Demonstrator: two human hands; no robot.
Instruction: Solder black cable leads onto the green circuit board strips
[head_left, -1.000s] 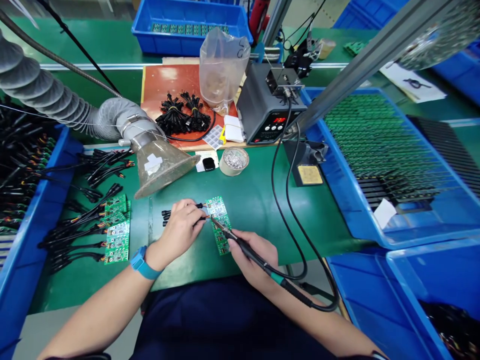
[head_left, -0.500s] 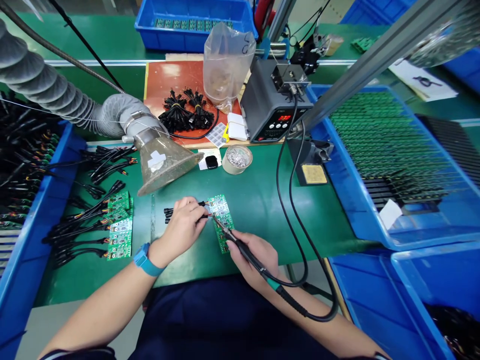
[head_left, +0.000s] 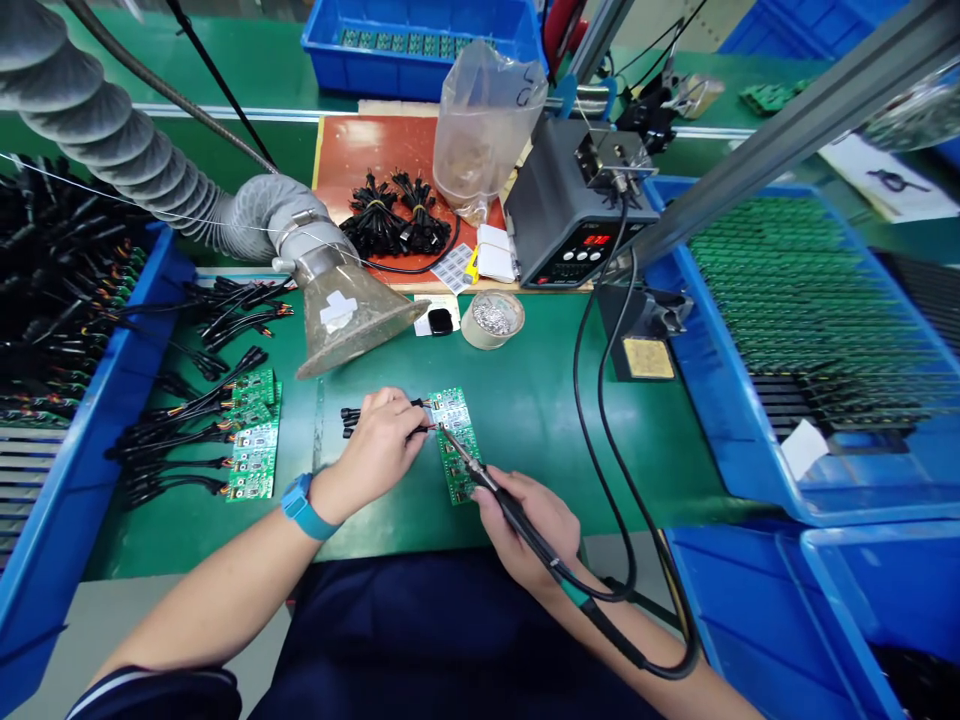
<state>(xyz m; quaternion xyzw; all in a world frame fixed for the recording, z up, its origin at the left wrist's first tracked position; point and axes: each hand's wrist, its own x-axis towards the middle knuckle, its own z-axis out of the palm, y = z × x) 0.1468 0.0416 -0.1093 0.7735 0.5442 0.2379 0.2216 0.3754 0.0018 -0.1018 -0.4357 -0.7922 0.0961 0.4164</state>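
A green circuit board [head_left: 459, 462] lies on the green bench mat in front of me. My left hand [head_left: 386, 440] is closed on a black cable [head_left: 421, 429], whose wire end meets the board's left edge. More black cable ends [head_left: 350, 414] stick out to the left from under that hand. In my right hand [head_left: 534, 520] is a soldering iron [head_left: 510, 510], held like a pen, its tip at the board's left edge close to the wire. Whether the tip touches the wire is too small to tell.
A fume funnel [head_left: 352, 320] hangs above left. Finished-looking boards with cables [head_left: 255, 455] lie at left beside a blue bin [head_left: 112, 400]. Behind stand a round tin [head_left: 492, 322], a soldering station [head_left: 577, 225] and an iron stand [head_left: 637, 325]. Board-filled blue bin [head_left: 742, 470] at right.
The whole view has shifted, so the bench things appear farther right. Both hands keep nearly the same place at the board, cable and soldering iron still held.
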